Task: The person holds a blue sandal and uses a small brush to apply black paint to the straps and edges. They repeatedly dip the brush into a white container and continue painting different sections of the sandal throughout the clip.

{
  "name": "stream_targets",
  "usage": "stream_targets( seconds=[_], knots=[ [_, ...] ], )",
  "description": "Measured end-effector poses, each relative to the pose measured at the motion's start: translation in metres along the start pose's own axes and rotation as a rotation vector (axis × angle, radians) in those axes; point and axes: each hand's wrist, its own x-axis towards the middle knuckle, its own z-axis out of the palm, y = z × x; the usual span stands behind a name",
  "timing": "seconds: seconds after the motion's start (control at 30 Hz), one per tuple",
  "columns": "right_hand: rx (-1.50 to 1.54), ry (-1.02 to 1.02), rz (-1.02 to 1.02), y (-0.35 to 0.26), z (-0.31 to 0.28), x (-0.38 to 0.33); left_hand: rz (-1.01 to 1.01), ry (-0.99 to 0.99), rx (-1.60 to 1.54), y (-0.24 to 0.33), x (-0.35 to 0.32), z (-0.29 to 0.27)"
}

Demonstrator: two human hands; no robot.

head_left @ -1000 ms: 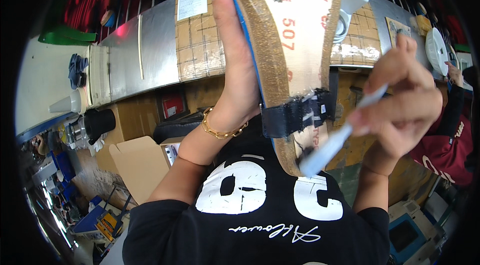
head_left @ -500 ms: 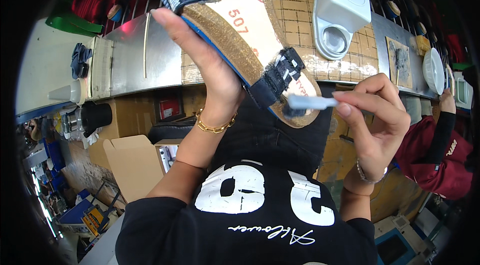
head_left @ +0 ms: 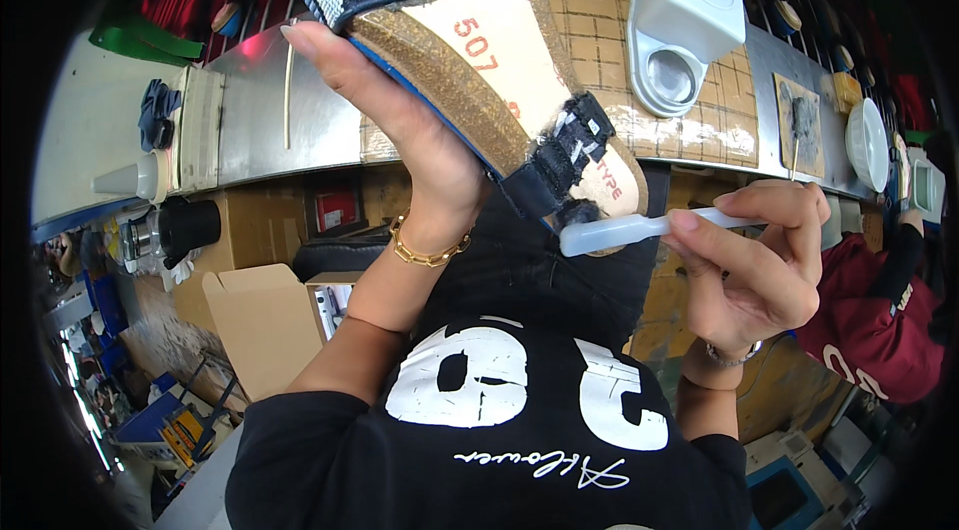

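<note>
My left hand [head_left: 425,145] grips an unfinished sandal [head_left: 455,45] along its brown, cork-like edge, the thumb by the upper strap. Its pale underside, printed in red, faces up, and dark strap ends are folded onto it at two places. Between the thumb and fingers of my right hand [head_left: 754,270] is a small brush [head_left: 614,232] with a translucent whitish handle, shaped like a toothbrush. The brush head lies at the sandal's near end, beside the lower strap, its dark bristles toward the sandal. Whether the bristles touch the sandal I cannot tell.
Beyond the sandal, a white plastic container with a round cup [head_left: 671,78] stands on a cardboard sheet [head_left: 589,30] over the metal bench [head_left: 255,100]. A stained card [head_left: 797,120] and white bowl [head_left: 865,142] are at right, near a co-worker's maroon sleeve [head_left: 869,320]. An open carton [head_left: 260,320] sits lower left.
The brush head has moved slightly left and toward me, to the sandal's near edge. My right hand has lowered a little, and the sandal has shifted slightly.
</note>
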Motion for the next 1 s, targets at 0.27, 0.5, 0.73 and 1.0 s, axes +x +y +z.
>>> stream_targets(
  seconds=[0.27, 0.5, 0.73, 1.0],
  knots=[
    [0.194, 0.056, 0.149, 0.011, 0.005, 0.009, -0.368, 0.046, -0.336, 0.014, 0.016, 0.009],
    [0.153, -0.060, 0.045, 0.019, 0.001, 0.006, -0.736, -0.114, -0.764, 0.023, 0.032, 0.014],
    [0.248, -0.087, 0.031, 0.021, 0.002, 0.005, -0.896, -0.316, -0.826, 0.019, 0.034, 0.018],
    [0.393, -0.151, 0.067, 0.029, 0.009, 0.005, -0.954, -0.503, -1.010, 0.000, 0.028, 0.028]
  ],
)
